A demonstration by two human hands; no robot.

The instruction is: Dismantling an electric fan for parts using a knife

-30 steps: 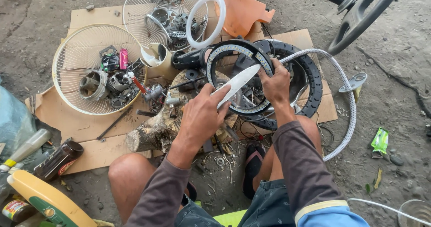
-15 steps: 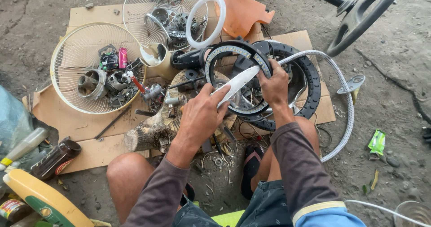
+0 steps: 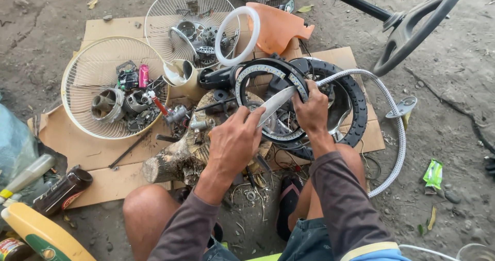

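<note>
My right hand (image 3: 312, 112) grips the handle end of a pale, blade-like knife (image 3: 277, 103) that lies across a black ring light (image 3: 268, 75) with small white dots round its rim. My left hand (image 3: 234, 143) pinches the knife's pointed end with its fingertips, just above a rough tree stump (image 3: 172, 163). The ring light rests on a larger black toothed ring (image 3: 356, 98). Both hands are close together over the middle of the cardboard sheet (image 3: 82, 147).
Two wire fan guards (image 3: 82, 75) (image 3: 170, 11) hold motor parts and small scraps. A white ring (image 3: 238, 36), an orange plastic cover (image 3: 276, 29), a braided hose (image 3: 397, 142), a black fan stand (image 3: 412, 21) and bottles (image 3: 62, 191) lie around. Bare dirt surrounds the cardboard.
Both hands have kept their hold on the knife and shifted only slightly over the ring light. Nothing else has moved.
</note>
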